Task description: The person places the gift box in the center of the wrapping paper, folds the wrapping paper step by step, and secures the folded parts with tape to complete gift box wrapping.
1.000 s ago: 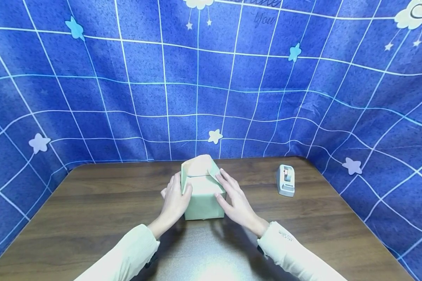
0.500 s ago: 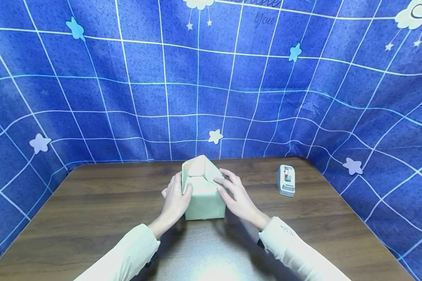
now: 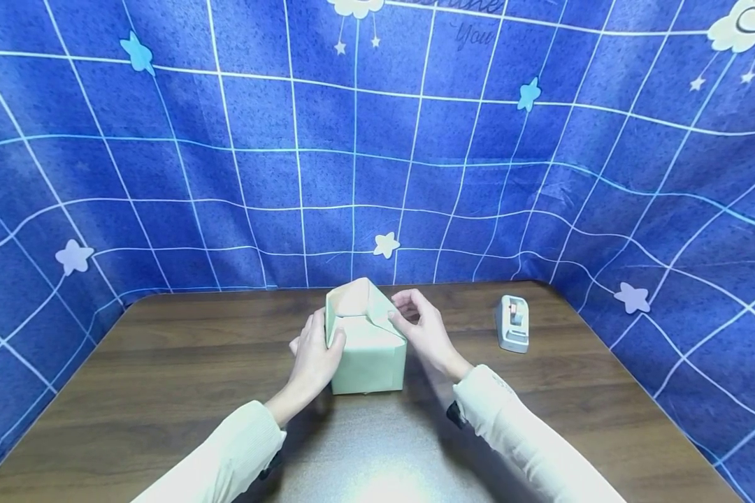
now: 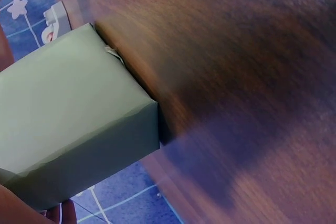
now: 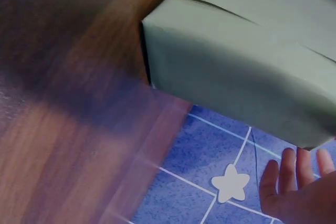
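A box wrapped in light green paper (image 3: 368,367) stands on the table in the head view. Folded paper flaps rise at its back, and a paler pinkish inner face shows between them. My left hand (image 3: 314,360) holds the box's left side, thumb along the near edge and fingers around the outer side. On the right, my right hand (image 3: 430,335) has bent, loose fingers, with the thumb tip right at the slanting right flap (image 3: 380,307). In the right wrist view, its fingertips (image 5: 289,163) lie close to the far lower corner of the box. The thumb is hidden there.
A pale tape dispenser (image 3: 512,323) stands on the right part of the brown wooden table (image 3: 195,363). A blue curtain (image 3: 258,168) with white grid lines and stars hangs around the table's back and sides.
My right hand has drawn back from the front and top of the box to its right flap, its fingers now more bent. That flap lies further inward. The left hand keeps its hold.
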The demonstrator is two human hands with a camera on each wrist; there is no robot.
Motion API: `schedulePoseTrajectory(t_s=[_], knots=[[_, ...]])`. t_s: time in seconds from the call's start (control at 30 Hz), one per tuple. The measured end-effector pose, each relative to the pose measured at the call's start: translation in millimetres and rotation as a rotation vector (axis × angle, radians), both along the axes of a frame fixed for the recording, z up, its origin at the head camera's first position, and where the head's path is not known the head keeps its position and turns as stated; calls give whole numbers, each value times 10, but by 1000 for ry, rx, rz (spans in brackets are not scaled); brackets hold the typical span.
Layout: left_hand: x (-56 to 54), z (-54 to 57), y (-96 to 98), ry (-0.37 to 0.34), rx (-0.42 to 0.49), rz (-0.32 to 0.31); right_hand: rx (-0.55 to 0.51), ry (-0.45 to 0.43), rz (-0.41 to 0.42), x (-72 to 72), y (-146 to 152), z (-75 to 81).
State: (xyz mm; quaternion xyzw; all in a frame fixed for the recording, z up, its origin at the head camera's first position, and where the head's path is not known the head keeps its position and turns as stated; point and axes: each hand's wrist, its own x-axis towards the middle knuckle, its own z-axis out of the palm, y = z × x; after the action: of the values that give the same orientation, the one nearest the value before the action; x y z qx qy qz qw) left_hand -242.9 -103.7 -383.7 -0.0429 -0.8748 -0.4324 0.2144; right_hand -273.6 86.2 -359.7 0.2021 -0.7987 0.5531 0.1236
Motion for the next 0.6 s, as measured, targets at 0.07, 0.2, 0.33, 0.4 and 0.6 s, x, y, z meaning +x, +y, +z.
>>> schedulePoseTrajectory(t_s=[0.07, 0.2, 0.33, 0.4, 0.6], knots=[[-3, -3, 1, 0, -3, 1, 26, -27, -13, -76, -5, -55], [-1, 3, 1, -2, -2, 1, 101, -39, -38, -169, -17, -114], [-1, 8, 3, -11, -3, -1, 116, -75, -62, -191, -39, -88], [0, 8, 3, -14, -4, -1, 109, -112, -65, -196, -51, -68], [5, 2, 1, 10, -9, -1, 109, -183, -91, -231, -91, -64]])
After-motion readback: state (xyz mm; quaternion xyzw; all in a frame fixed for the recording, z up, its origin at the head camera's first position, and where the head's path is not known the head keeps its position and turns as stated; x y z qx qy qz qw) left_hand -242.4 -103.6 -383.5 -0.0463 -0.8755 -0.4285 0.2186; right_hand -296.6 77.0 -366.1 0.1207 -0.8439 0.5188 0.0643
